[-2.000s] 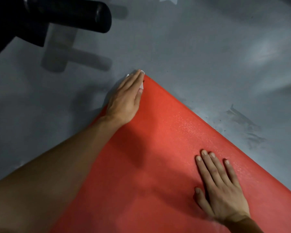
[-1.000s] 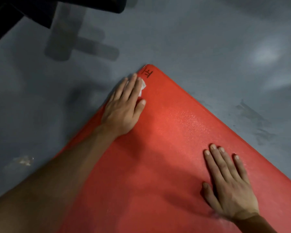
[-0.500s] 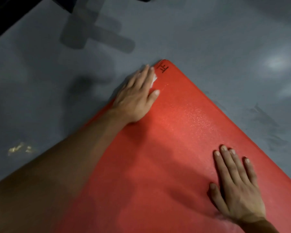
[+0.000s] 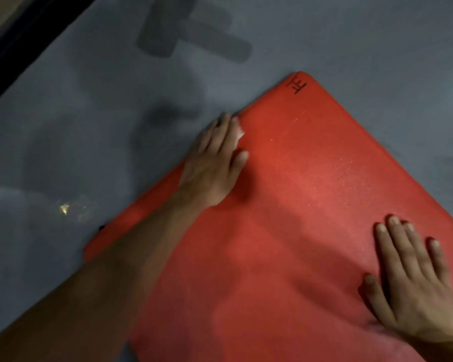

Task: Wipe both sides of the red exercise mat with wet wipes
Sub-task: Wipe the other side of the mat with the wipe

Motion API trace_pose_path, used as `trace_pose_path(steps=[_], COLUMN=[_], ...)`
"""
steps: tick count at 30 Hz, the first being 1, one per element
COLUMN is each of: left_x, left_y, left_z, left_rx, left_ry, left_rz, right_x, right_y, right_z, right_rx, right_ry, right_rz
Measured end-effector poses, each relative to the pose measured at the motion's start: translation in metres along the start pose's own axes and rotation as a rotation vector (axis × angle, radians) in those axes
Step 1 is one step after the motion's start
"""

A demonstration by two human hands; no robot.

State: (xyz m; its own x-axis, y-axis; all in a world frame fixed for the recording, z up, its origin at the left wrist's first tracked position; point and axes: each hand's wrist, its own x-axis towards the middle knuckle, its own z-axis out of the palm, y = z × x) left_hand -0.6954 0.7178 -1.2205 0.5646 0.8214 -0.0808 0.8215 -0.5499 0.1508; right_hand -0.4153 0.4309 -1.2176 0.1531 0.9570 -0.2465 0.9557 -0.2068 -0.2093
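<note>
Grey floor (image 4: 351,35), smooth w/ dull sheen, soft shadows across it; a small yellowish glint of light (image 4: 64,209) sits well left of the left forearm. Far top-left corner: a dark diagonal bar (image 4: 24,48), blurred, can't tell what it is.

Red mat (image 4: 285,231) lies flat on the floor, turned diagonal, one rounded corner pointing away. Surface fine-textured, w/ faint pale specks in a lighter patch btwn the two hands.

Nearest: right hand (image 4: 413,278) flat on the mat, palm down, fingers straight & slightly spread, thumb out to the side, holding nothing. It's close to the mat's right edge.

Farther: left hand (image 4: 215,160) flat at the mat's left edge, fingers straight & close together, pressing a white wet wipe (image 4: 239,133) to the mat; only a small bit of wipe shows just right of the fingertips.

Beyond those fingertips, at the far corner, a black marking (image 4: 297,84) on the mat.
</note>
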Motion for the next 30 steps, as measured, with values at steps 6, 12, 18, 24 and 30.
trace_pose_path(steps=[6, 12, 18, 24, 30], left_x=[-0.019, -0.114, -0.047, -0.164, -0.261], left_y=[-0.003, -0.052, -0.032, -0.085, -0.130], left_z=[0.003, -0.002, 0.012, -0.007, -0.008], left_rx=[0.025, 0.058, -0.034, 0.002, -0.060], left_ry=[-0.003, -0.025, 0.009, 0.006, -0.006], left_rz=[0.010, -0.178, -0.173, -0.286, -0.543], right_x=[0.001, -0.001, -0.004, -0.003, -0.004], right_y=[0.000, 0.000, -0.001, 0.011, 0.006], right_z=[0.003, 0.001, 0.003, 0.016, 0.017], right_rx=[-0.011, -0.014, -0.002, 0.029, 0.068], right_ry=[0.046, 0.047, 0.089, 0.098, 0.040], right_rz=[-0.026, -0.020, -0.043, -0.075, -0.018])
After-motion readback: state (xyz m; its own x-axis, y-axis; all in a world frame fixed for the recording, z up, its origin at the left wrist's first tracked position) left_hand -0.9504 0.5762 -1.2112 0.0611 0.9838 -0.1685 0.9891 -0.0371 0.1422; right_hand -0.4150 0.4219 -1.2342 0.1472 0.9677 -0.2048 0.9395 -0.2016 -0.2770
